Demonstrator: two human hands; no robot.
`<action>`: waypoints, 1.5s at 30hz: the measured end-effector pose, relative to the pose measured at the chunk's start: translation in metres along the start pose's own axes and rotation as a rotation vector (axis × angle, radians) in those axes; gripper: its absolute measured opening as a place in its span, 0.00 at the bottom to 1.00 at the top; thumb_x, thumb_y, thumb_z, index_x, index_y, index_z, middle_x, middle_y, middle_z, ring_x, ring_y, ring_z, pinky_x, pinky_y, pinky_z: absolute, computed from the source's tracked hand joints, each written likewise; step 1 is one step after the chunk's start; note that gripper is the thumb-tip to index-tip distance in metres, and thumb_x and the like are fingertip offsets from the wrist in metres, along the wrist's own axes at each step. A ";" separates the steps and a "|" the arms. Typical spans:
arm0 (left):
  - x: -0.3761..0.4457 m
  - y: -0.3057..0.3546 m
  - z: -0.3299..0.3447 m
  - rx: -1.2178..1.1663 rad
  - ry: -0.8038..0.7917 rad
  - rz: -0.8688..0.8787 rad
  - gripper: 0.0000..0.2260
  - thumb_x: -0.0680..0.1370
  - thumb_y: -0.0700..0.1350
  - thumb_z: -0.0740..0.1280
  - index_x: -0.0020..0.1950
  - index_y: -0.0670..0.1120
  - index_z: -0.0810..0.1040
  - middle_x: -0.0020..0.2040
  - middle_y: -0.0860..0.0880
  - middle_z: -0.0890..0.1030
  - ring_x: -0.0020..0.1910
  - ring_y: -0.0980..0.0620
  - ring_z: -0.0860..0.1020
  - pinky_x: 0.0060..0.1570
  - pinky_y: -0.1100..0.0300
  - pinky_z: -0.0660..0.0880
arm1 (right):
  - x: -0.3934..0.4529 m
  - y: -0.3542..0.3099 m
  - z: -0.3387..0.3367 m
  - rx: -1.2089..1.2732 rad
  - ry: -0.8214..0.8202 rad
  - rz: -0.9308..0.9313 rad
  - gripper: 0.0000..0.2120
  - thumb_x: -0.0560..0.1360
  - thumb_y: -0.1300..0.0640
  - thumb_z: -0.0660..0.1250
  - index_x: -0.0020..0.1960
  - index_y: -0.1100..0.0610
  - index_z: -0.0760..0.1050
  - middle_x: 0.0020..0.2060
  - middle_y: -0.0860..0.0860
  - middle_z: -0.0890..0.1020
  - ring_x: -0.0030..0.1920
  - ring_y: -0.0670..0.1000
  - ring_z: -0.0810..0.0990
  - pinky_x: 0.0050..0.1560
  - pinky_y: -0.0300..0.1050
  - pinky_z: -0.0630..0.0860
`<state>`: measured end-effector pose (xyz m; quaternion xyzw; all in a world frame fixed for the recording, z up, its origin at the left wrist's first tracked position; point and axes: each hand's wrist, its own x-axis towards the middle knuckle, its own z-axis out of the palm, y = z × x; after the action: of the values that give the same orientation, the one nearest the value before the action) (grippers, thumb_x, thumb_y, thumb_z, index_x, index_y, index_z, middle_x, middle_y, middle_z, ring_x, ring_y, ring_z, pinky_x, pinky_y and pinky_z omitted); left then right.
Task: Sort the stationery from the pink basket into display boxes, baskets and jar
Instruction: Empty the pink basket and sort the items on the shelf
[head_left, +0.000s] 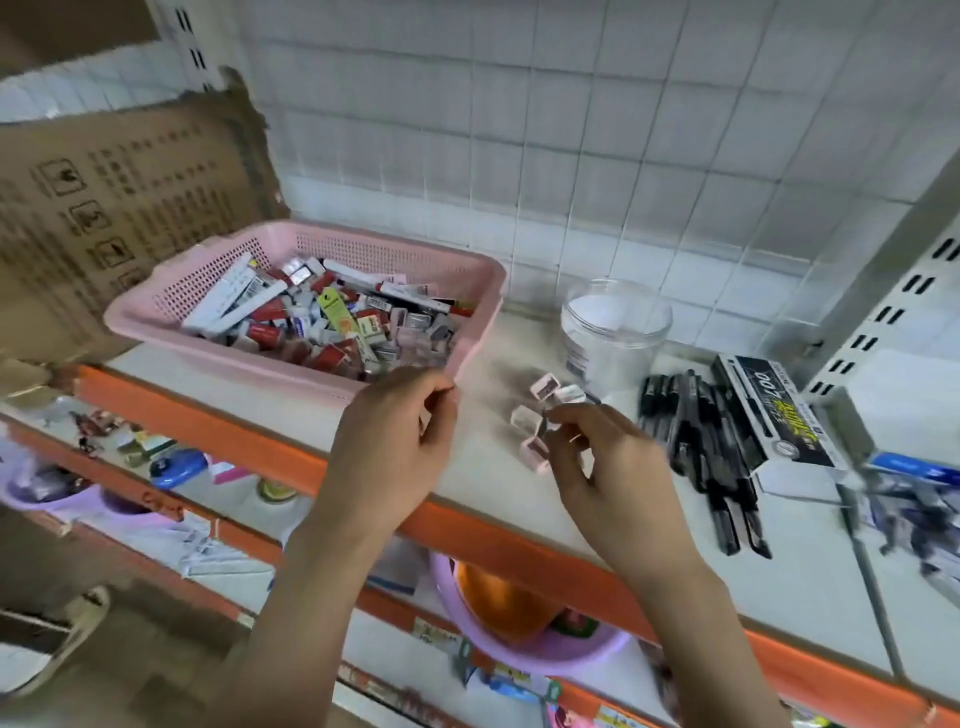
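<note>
— What is the setting?

— A wall of pale square tiles (597, 130) behind a white shelf board with an orange front edge (498, 535). A torn sheet of brown printed cardboard (119, 202) leans at the left end.

— Where is the stationery?

— Mostly in the pink perforated plastic basket (208, 280), which stands on the shelf against the cardboard, heaped with small red, white and pink packs and a few long white boxes. To its right, a handful of small pale pink box-shaped sharpeners (543, 387) lie loose on the board.

— And the containers?

— A clear round plastic jar (613, 325), lidless, stands by the wall, just beyond the sharpeners. Further right lies a pile of black pens (701, 441), touching a black printed display box (769, 410) set at an angle.

— The hands?

— The left hand (395, 447) hangs at the basket's near right corner, fingers curled inward with thumb and forefinger close together; whether they pinch anything, I cannot tell. The right hand (608, 467) is over the loose sharpeners, its fingertips (551, 420) drawn narrow; something small seems to sit between them, but the blur hides it.

— Below?

— Lower shelves hold lilac plastic bowls (540, 654) and assorted small goods.
</note>
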<state>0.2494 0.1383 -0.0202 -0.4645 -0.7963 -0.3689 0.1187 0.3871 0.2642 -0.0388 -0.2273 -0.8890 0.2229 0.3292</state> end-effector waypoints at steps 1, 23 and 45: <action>0.004 -0.010 -0.006 0.009 0.007 -0.010 0.02 0.75 0.37 0.67 0.45 0.41 0.80 0.38 0.49 0.80 0.32 0.53 0.76 0.32 0.57 0.75 | 0.008 -0.006 0.007 0.015 0.004 -0.014 0.10 0.73 0.58 0.61 0.49 0.57 0.79 0.42 0.51 0.82 0.39 0.54 0.80 0.38 0.47 0.76; 0.151 -0.238 -0.080 0.389 -0.507 -0.247 0.24 0.76 0.46 0.67 0.68 0.40 0.66 0.62 0.38 0.73 0.62 0.40 0.70 0.60 0.51 0.68 | 0.135 -0.130 0.151 -0.298 -0.127 0.172 0.09 0.76 0.56 0.65 0.55 0.56 0.79 0.49 0.53 0.82 0.46 0.55 0.80 0.45 0.43 0.71; 0.158 -0.220 -0.063 0.498 -1.102 -0.123 0.46 0.71 0.62 0.68 0.78 0.46 0.46 0.76 0.39 0.48 0.73 0.37 0.57 0.68 0.46 0.65 | 0.192 -0.109 0.188 -0.440 -0.763 0.371 0.39 0.72 0.45 0.69 0.74 0.48 0.49 0.65 0.56 0.67 0.62 0.59 0.72 0.54 0.48 0.71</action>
<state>-0.0280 0.1322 0.0025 -0.4987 -0.8281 0.1170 -0.2276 0.0993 0.2366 -0.0148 -0.3483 -0.9170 0.1519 -0.1217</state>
